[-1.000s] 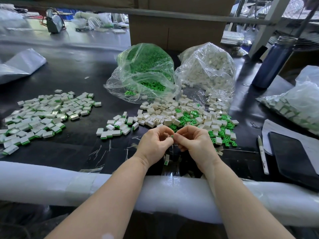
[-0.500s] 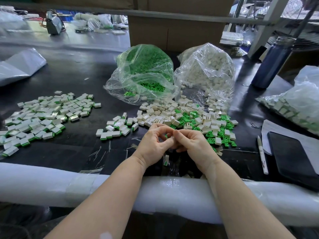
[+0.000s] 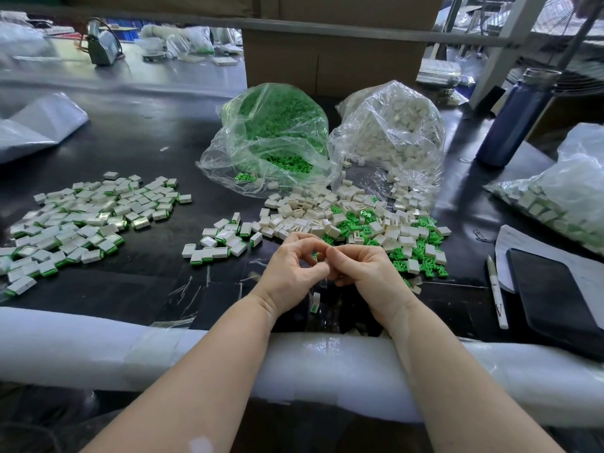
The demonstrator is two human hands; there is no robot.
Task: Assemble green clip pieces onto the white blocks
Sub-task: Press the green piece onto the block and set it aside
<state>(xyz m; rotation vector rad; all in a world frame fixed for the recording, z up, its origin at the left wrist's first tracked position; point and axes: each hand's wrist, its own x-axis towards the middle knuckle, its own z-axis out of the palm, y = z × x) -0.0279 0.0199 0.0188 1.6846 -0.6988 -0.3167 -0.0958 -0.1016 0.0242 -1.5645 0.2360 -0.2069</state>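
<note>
Since a moment ago both hands have drifted slightly away from the body, toward the loose pile, and the left fingers have uncurled from a tight pinch into a rounder ring; the piles and bags have not shifted.

Largest in view, the black table [image 3: 137, 152] runs from a white foam-wrapped edge [image 3: 81, 348], where both forearms rest, back to a cardboard box [image 3: 327, 60]. Two clear bags stand before that box, touching each other: the bag of green clips [image 3: 271, 138] on the left and the bag of white blocks [image 3: 392, 132] on the right. Finished blocks [image 3: 81, 220] spread across the table's left side, well apart from the hands, with bare dark surface between them. A mixed pile of loose white blocks and green clip pieces [image 3: 353, 220] lies just beyond the knuckles.

The left hand [image 3: 294, 276] has thumb and forefinger curved into a loop, and the right hand [image 3: 366, 273] meets it fingertip to fingertip. A speck of green [image 3: 315, 256] shows between them, so they seem to pinch a small part together, though which hand holds it I cannot tell. One assembled block [image 3: 315, 301] lies under the wrists.
</note>
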